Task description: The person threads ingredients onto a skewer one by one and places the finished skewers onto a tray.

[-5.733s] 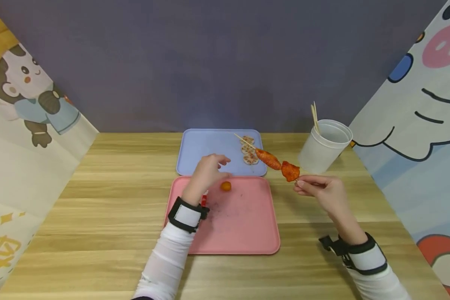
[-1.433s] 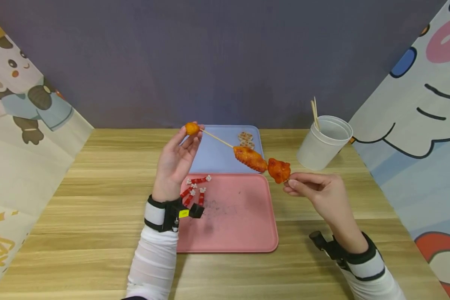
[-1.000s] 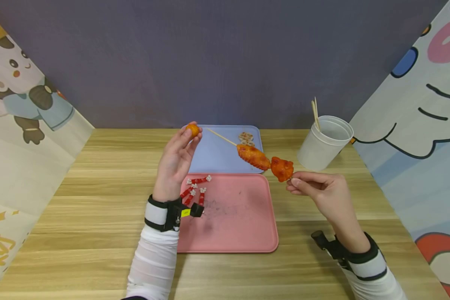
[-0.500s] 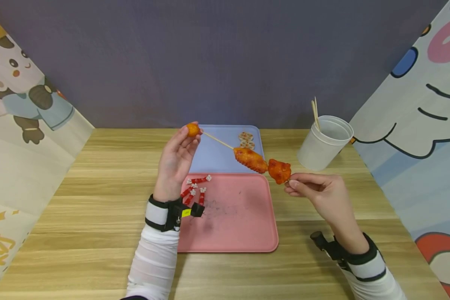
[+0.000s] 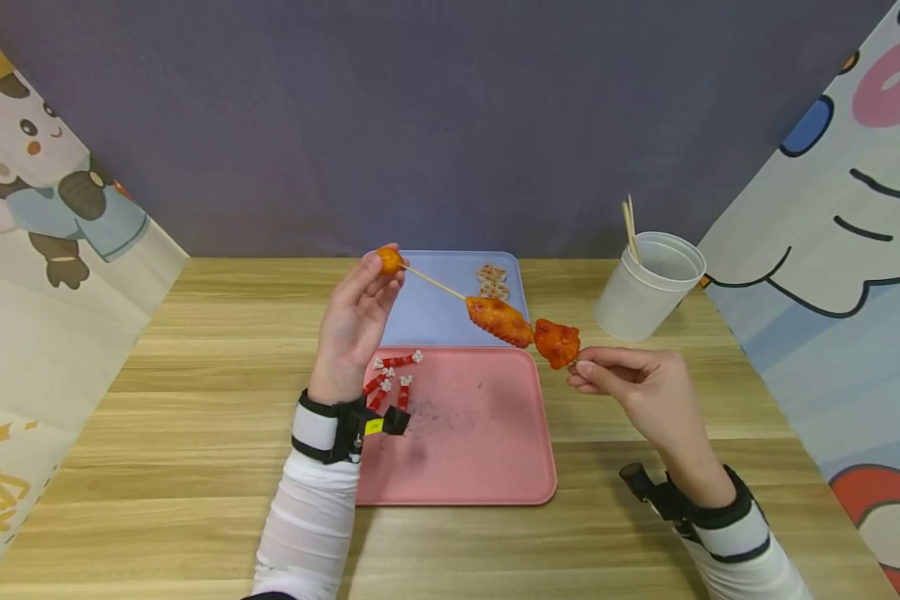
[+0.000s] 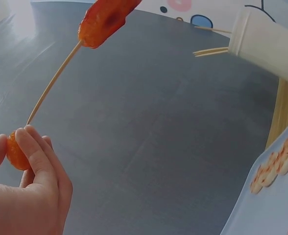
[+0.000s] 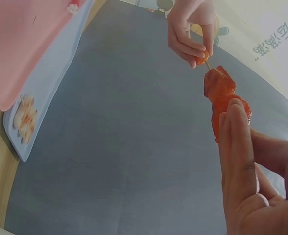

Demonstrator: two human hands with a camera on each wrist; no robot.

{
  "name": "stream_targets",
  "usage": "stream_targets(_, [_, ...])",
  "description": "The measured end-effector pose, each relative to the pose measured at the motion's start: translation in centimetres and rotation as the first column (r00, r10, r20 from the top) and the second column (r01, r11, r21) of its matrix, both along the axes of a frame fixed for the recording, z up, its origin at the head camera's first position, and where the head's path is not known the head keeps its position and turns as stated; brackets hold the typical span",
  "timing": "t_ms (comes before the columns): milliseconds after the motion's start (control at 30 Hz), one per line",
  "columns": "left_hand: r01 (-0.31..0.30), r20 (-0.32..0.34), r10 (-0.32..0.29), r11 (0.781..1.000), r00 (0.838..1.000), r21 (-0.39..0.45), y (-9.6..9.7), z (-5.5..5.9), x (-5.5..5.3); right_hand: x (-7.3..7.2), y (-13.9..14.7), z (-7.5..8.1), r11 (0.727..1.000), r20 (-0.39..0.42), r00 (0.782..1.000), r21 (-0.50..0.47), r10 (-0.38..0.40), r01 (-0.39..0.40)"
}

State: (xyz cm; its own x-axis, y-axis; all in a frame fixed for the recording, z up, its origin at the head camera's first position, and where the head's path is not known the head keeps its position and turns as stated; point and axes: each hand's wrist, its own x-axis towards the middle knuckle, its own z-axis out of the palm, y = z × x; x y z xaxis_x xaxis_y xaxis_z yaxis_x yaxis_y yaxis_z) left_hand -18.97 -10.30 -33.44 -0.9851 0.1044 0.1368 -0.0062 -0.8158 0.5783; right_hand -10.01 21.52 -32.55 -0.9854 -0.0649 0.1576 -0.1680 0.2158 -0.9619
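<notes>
My left hand (image 5: 352, 325) pinches a small orange ball (image 5: 389, 260) between thumb and fingertips, above the blue tray's left side. A bamboo skewer (image 5: 433, 282) slants down from the ball to my right hand (image 5: 648, 379), which pinches its lower end. Threaded on it are a long orange-red piece (image 5: 498, 321) with a ridged edge and, nearer the right hand, a lumpy orange-red piece (image 5: 557, 342). In the left wrist view the skewer's tip meets the ball (image 6: 17, 152) behind the fingers; how deep it goes is hidden.
A pink tray (image 5: 480, 450) on the wooden table holds several red sticks with white ends (image 5: 399, 361). Behind it a blue tray (image 5: 435, 321) bears pale, browned round slices (image 5: 492, 281). At the back right stands a white bucket (image 5: 637, 308) with bare skewers (image 5: 630, 227).
The orange ball has left the pink tray and is now in my left hand at the skewer's tip. Within the last second the skewer drew back slightly, then moved left against the ball again.
</notes>
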Motion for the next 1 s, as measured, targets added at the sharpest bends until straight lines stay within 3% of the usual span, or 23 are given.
stream_targets(700, [0.02,0.003,-0.019,0.998,1.0,-0.066,1.0,-0.1,-0.2,-0.2,0.0,-0.3,1.0,0.006,1.0,0.01,0.009,-0.009])
stream_targets(1000, [-0.022,0.019,0.025,0.99,1.0,-0.137,1.9,-0.4,0.1,-0.3,0.0,-0.5,1.0,0.019,1.0,0.026,-0.007,0.007])
